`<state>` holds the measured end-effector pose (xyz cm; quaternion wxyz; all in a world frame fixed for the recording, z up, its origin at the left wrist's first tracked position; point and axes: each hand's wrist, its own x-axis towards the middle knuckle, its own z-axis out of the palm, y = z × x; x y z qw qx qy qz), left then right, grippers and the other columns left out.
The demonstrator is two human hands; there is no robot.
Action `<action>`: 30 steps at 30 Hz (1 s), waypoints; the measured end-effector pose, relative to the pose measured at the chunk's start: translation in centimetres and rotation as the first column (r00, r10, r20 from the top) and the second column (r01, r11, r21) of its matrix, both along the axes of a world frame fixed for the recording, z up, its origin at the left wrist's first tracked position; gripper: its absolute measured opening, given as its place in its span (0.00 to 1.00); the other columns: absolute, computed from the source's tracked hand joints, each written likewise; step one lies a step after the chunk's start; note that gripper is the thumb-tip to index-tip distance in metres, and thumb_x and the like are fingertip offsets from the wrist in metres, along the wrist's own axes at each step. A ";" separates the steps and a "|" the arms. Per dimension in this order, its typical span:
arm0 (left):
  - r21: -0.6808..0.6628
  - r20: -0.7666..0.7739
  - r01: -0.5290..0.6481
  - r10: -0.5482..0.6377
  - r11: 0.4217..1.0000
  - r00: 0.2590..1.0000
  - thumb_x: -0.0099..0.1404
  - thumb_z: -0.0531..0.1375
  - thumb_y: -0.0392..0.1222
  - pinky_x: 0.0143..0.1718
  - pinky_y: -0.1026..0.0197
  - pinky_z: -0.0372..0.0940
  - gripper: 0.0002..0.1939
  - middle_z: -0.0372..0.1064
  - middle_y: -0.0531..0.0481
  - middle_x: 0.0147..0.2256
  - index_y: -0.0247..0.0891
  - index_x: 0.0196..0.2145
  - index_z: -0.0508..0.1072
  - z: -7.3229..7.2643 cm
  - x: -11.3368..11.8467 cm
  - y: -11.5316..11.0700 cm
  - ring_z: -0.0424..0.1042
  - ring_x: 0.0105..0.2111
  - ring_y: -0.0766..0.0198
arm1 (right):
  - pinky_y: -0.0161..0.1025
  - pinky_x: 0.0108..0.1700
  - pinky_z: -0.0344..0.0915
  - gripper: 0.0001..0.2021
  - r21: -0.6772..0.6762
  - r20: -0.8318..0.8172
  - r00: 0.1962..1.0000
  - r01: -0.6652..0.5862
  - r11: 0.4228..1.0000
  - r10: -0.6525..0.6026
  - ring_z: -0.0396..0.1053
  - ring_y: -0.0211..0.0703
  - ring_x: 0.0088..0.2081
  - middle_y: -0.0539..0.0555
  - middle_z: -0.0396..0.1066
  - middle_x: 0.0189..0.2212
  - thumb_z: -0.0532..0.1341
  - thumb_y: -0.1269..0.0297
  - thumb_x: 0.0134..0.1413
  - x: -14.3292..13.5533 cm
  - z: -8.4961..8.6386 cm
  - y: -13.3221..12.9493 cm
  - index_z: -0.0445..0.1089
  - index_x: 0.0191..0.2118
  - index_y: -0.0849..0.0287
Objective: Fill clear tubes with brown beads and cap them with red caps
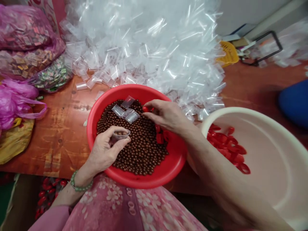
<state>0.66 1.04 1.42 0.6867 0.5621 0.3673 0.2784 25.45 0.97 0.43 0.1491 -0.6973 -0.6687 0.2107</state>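
My left hand (106, 147) is closed around a clear plastic tube (120, 134), its open end facing up, with brown balls showing inside. It hovers over the left part of a red basin (96, 110) filled with small shiny brown balls (141, 150). Above the basin's right side, the fingers of my right hand (166, 115) pinch a small red plastic cap (145, 109). Several clear tubes (130, 115) lie on the balls between the hands. More red caps (159, 138) rest in the basin under my right wrist.
A large heap of clear tubes (144, 41) covers the table's back. To the right stands a cream tub (269, 144) with red plastic parts (228, 147) inside. Pink bags (26, 35) of small packets sit at left. A box below the table edge holds red pieces (48, 192).
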 end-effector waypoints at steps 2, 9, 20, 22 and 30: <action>-0.104 0.034 0.005 -0.002 0.995 0.999 0.62 0.63 0.41 0.42 0.62 0.69 0.09 0.76 0.48 0.36 0.36 0.39 0.73 0.0 0.3 -0.3 0.75 0.36 0.65 | 0.39 0.37 0.70 0.09 0.111 -0.475 0.878 0.131 0.985 -0.063 0.73 0.42 0.32 0.52 0.75 0.33 0.63 0.60 0.54 -0.7 0.4 -0.7 0.68 0.39 0.57; -0.408 0.263 -0.009 0.127 0.913 0.956 0.58 0.69 0.46 0.50 0.56 0.69 0.16 0.75 0.48 0.38 0.36 0.39 0.71 -0.7 0.8 -1.1 0.78 0.44 0.58 | 0.42 0.41 0.73 0.15 0.098 -0.878 0.477 0.230 0.968 -0.024 0.76 0.44 0.37 0.53 0.78 0.36 0.68 0.52 0.50 -4.7 0.2 -2.6 0.68 0.37 0.54; -0.216 0.129 -0.139 0.170 0.966 0.977 0.61 0.66 0.42 0.49 0.60 0.66 0.11 0.76 0.49 0.39 0.35 0.41 0.76 -0.9 0.5 -0.9 0.73 0.40 0.66 | 0.41 0.42 0.73 0.08 0.358 -0.230 0.944 -0.145 0.922 0.238 0.76 0.44 0.37 0.55 0.78 0.37 0.62 0.65 0.60 -4.2 1.9 -4.1 0.73 0.44 0.55; -0.198 0.117 -0.132 0.157 0.971 0.981 0.61 0.65 0.42 0.50 0.59 0.66 0.12 0.76 0.48 0.40 0.35 0.41 0.76 -0.7 0.5 -0.7 0.73 0.40 0.65 | 0.42 0.42 0.74 0.09 0.384 -0.173 0.937 -0.219 0.897 0.303 0.76 0.44 0.39 0.56 0.78 0.38 0.60 0.65 0.61 -4.5 1.6 -4.0 0.73 0.46 0.55; -0.206 0.081 -0.124 0.143 0.971 0.986 0.62 0.64 0.40 0.51 0.56 0.67 0.10 0.76 0.48 0.38 0.35 0.41 0.75 -0.5 0.4 -0.5 0.74 0.40 0.64 | 0.42 0.43 0.75 0.15 0.473 -0.113 0.951 -0.204 0.857 0.289 0.76 0.44 0.41 0.59 0.78 0.41 0.57 0.71 0.62 -5.9 -0.4 -3.9 0.72 0.53 0.57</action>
